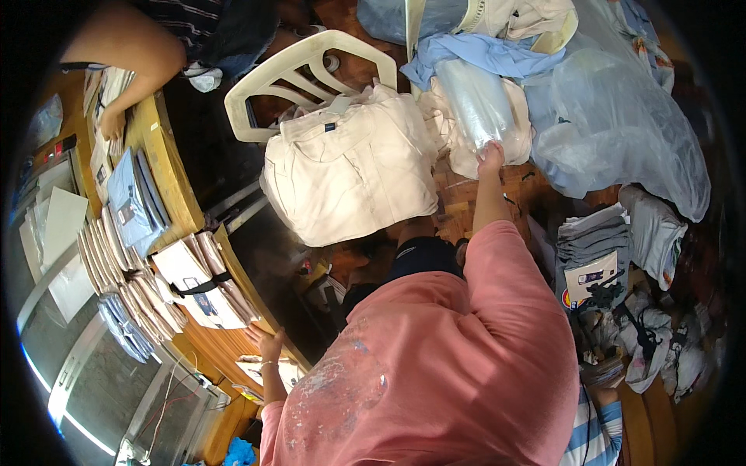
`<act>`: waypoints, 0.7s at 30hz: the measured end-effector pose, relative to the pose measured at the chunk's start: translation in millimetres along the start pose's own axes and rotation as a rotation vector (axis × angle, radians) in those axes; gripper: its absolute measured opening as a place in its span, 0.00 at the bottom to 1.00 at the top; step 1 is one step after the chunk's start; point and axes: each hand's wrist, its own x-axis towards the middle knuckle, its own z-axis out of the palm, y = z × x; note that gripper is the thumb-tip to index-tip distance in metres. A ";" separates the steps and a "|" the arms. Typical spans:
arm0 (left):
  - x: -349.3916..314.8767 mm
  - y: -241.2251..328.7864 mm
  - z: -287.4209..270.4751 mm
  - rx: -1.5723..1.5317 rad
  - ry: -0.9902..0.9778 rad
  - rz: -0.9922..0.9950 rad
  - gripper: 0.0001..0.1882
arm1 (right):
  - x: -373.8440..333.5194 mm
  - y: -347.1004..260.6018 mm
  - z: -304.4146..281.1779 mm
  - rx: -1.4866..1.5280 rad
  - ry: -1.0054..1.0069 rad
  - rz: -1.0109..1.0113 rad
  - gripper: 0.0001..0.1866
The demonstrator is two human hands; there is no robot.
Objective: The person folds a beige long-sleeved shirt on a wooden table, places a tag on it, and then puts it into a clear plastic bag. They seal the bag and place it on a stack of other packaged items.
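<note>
A person in a pink top (420,373) stretches the right hand (489,158) out to a stack of clear plastic (475,97), which lies just beyond its fingertips on beige cloth (517,109), with a blue cloth (489,54) over its far end. The plastic looks light, limp and slick; its thin layers would probably slide over one another and crease easily, with little risk of breaking. The near edge seems the best place to take hold, pinched through all the layers, with a second hand under the middle to stop it sagging.

The right hand is nearly closed, fingers and thumb together on that near edge; how many layers it has caught cannot be told. The left hand (266,346), low and well apart from the right, is loosely open and seems to hold nothing. Its fingers are at the edge of the table (177,167), just beside a strapped bundle (206,283) of folded shirts; whether they touch the bundle is unclear.

Between the hands and farther out, a pile of beige shirts (353,171) sits on a pale chair (256,85). Right of the right hand bulges a big clear sack (622,116).
</note>
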 end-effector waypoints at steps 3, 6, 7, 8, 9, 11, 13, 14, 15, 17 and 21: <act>3.4 -7.4 2.8 -0.003 0.048 0.040 0.61 | -33.1 -23.2 22.6 0.130 0.051 0.083 0.13; 8.2 -10.8 6.8 -0.016 0.092 0.075 0.60 | -35.3 -29.3 38.0 0.070 -0.012 0.028 0.14; 7.7 -8.8 6.9 -0.025 0.094 0.074 0.59 | -38.8 -31.0 36.0 0.034 -0.052 0.026 0.14; 5.7 -4.7 5.0 -0.036 0.108 0.070 0.59 | -37.2 -30.7 32.5 0.001 -0.092 0.024 0.14; 5.4 -4.0 3.8 -0.031 0.098 0.064 0.59 | -31.4 -26.5 25.9 -0.033 -0.131 0.024 0.14; 4.6 -4.4 2.2 -0.020 0.080 0.049 0.59 | -23.8 -14.7 13.4 0.156 0.036 -0.024 0.13; 3.8 -6.6 4.7 -0.044 0.094 0.059 0.60 | -15.4 -6.6 3.5 0.236 0.147 0.016 0.12; 4.1 -7.9 6.8 -0.059 0.110 0.060 0.60 | -19.0 -11.4 7.3 0.223 0.165 0.083 0.11; 5.2 -6.5 6.4 -0.057 0.112 0.055 0.60 | -19.6 -16.6 11.8 0.213 0.185 0.146 0.11; 3.9 -5.5 6.3 -0.051 0.107 0.044 0.60 | -14.0 -28.0 24.4 0.167 0.091 0.119 0.10; 4.8 -11.4 10.3 -0.054 0.140 0.080 0.59 | 6.4 -32.4 30.1 -0.030 0.023 0.054 0.09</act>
